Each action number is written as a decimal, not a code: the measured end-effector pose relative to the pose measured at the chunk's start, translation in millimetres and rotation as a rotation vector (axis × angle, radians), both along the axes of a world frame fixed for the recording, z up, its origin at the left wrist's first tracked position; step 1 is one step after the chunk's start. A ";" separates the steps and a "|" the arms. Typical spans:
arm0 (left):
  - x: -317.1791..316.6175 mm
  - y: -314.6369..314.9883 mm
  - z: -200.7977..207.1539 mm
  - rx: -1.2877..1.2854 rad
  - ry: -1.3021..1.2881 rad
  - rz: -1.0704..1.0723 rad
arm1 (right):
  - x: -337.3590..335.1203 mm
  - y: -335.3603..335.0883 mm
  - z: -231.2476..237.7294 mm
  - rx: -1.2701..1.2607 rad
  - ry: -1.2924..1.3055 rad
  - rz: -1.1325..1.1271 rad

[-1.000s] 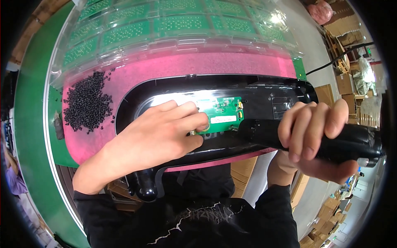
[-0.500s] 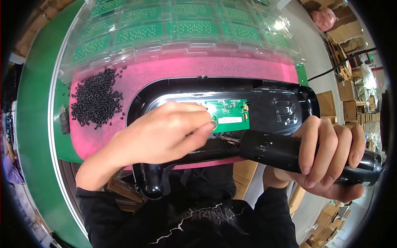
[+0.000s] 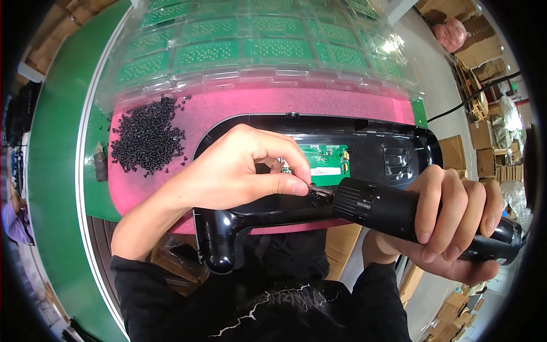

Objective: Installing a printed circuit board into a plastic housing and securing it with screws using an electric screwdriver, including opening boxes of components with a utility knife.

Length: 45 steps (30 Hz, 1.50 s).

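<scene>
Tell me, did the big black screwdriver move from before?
Yes. The electric screwdriver in the right hand slid down and left, so its tip now sits below the green circuit board, beside the left hand.

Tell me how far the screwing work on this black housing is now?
Done: the green board already sits in the black housing. In hand: the left hand pinches something small at the screwdriver tip, while the right hand grips the tool. Left: I cannot see any driven screws; a pile of black screws waits on the pink mat.
</scene>
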<state>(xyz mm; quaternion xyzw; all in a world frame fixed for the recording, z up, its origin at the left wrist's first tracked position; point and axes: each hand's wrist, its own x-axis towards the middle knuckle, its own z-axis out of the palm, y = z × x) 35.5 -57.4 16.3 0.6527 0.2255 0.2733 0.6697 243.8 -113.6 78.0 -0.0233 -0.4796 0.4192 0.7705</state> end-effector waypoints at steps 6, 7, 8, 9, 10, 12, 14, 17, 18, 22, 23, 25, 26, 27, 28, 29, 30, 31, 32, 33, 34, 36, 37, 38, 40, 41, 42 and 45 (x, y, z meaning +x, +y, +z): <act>-0.2 0.2 -2.6 0.136 -0.001 0.002 | -1.2 2.3 0.4 0.005 -0.025 0.032; 0.2 0.3 -1.3 0.137 -0.003 -0.001 | -1.5 2.4 1.0 0.000 -0.038 0.032; 0.2 0.4 0.6 0.180 0.024 0.007 | -2.0 2.6 1.1 -0.005 -0.049 0.033; 0.1 0.3 1.5 0.224 0.051 0.016 | -2.4 2.7 1.2 -0.005 -0.050 0.031; -0.3 0.3 0.8 0.225 0.050 0.015 | -3.0 2.8 1.2 -0.011 -0.059 0.051; -1.1 0.2 -1.8 0.257 0.010 0.017 | -2.6 1.7 1.6 -0.017 -0.069 0.069; -2.0 0.8 -3.8 0.283 0.009 0.010 | -0.7 0.2 2.4 -0.053 -0.098 0.099; 3.4 -0.4 -1.3 0.417 -0.018 0.061 | -1.3 0.2 2.1 -0.079 -0.093 0.032; 6.5 -0.6 0.3 0.523 -0.047 0.119 | -1.3 0.2 2.4 -0.097 -0.101 0.010; 6.5 -3.0 -1.9 0.852 -0.060 0.212 | -5.4 -4.2 2.8 -0.205 -0.144 -0.015; 6.4 -2.0 -5.3 0.910 -0.057 0.243 | -8.0 -3.1 2.4 -0.211 -0.146 -0.012; 3.3 -1.3 -5.3 0.926 -0.020 0.251 | -4.5 -1.0 -0.6 -0.184 -0.208 0.026; 3.5 -1.7 -2.6 0.923 -0.028 0.245 | -0.8 -1.1 -0.9 -0.167 -0.233 0.022; 3.5 -2.3 1.1 0.895 -0.020 0.247 | 3.5 -1.7 -0.3 -0.169 -0.238 0.015; 4.3 -2.4 2.9 0.868 -0.011 0.251 | 8.3 -2.3 0.6 -0.170 -0.264 0.006; 5.5 -2.6 2.9 0.866 -0.019 0.250 | 12.7 -3.2 1.6 -0.170 -0.290 -0.002; 6.8 -2.7 2.8 0.834 -0.012 0.273 | 17.2 -3.6 1.8 -0.197 -0.308 -0.022; 7.9 -2.8 2.5 0.802 -0.006 0.296 | 22.1 -3.8 1.4 -0.222 -0.326 -0.041; 5.3 -2.1 -0.9 0.765 0.012 0.259 | 25.9 -3.2 -1.4 -0.276 -0.345 -0.081; 5.2 -3.4 -1.7 0.763 0.012 0.263 | 27.3 -2.4 -3.9 -0.334 -0.365 -0.134; 5.4 -5.7 -1.7 0.725 0.052 0.302 | 30.7 -0.2 -6.8 -0.359 -0.394 -0.144; 8.2 -9.3 1.4 0.647 0.091 0.325 | 36.4 0.0 -10.5 -0.408 -0.432 -0.179; 8.0 -8.3 1.2 0.645 0.089 0.325 | 38.2 0.1 -12.3 -0.409 -0.435 -0.180; 5.6 -6.2 0.1 0.647 0.087 0.269 | 39.5 0.9 -14.7 -0.416 -0.439 -0.185; 1.1 -4.1 -4.4 0.627 0.085 0.187 | 40.4 2.3 -19.2 -0.432 -0.436 -0.206; 1.2 -3.9 -4.7 0.624 0.086 0.186 | 40.4 3.3 -20.2 -0.435 -0.436 -0.206; 1.1 -3.8 -4.4 0.645 0.123 0.198 | 40.4 4.6 -21.3 -0.434 -0.430 -0.193; 3.1 -5.6 -2.7 0.639 0.181 0.230 | 39.7 7.7 -23.0 -0.437 -0.423 -0.160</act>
